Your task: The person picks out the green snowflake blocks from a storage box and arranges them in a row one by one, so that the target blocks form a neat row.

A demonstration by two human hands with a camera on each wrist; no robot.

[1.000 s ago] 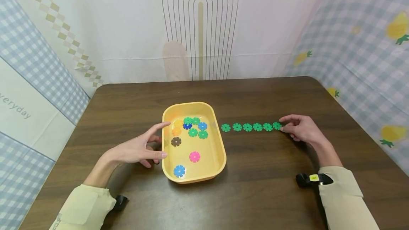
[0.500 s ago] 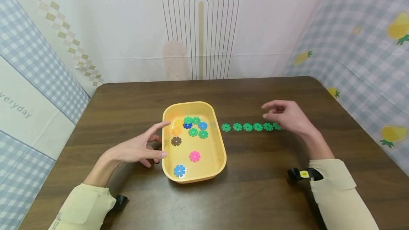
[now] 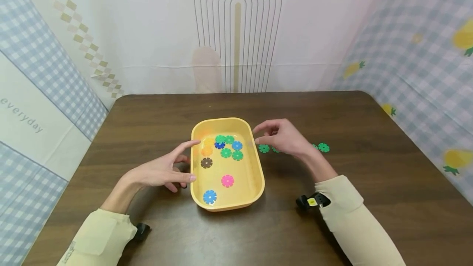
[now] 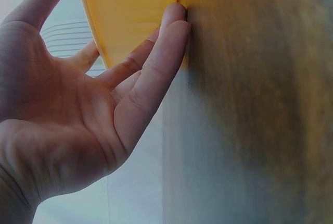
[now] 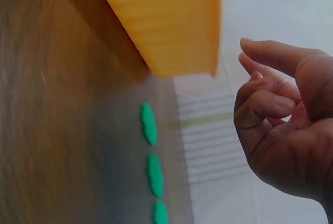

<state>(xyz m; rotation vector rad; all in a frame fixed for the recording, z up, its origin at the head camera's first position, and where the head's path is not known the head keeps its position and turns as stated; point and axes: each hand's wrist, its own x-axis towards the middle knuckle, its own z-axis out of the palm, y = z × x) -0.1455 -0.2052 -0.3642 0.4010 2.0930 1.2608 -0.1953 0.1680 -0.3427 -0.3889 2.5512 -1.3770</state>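
A yellow plastic tray [image 3: 242,171] holds flat notched flower-shaped discs: several green discs [image 3: 226,153], a pink disc [image 3: 227,181], a brown disc [image 3: 206,163], blue discs [image 3: 210,197] and orange ones. My left hand [image 3: 159,174] touches the tray's left rim with thumb and forefinger spread; lower fingers [image 4: 156,73] lie along its outer wall. At the right rim hovers my right hand [image 3: 286,138], thumb and forefinger apart with nothing between them, the other fingers loosely bent. Under it runs a row of green discs [image 3: 323,147] on the table, partly hidden by the hand.
The dark wooden table [image 3: 166,114] ends at a white curtain [image 3: 155,44] with line arches behind. Checked blue-and-white cloth [image 3: 399,60] hangs at both sides. Black straps [image 3: 312,201] circle both wrists.
My right hand has left the far end of the green row, lifted, and moved left to the tray's right rim. My left hand stays at the tray. The head view has shifted slightly.
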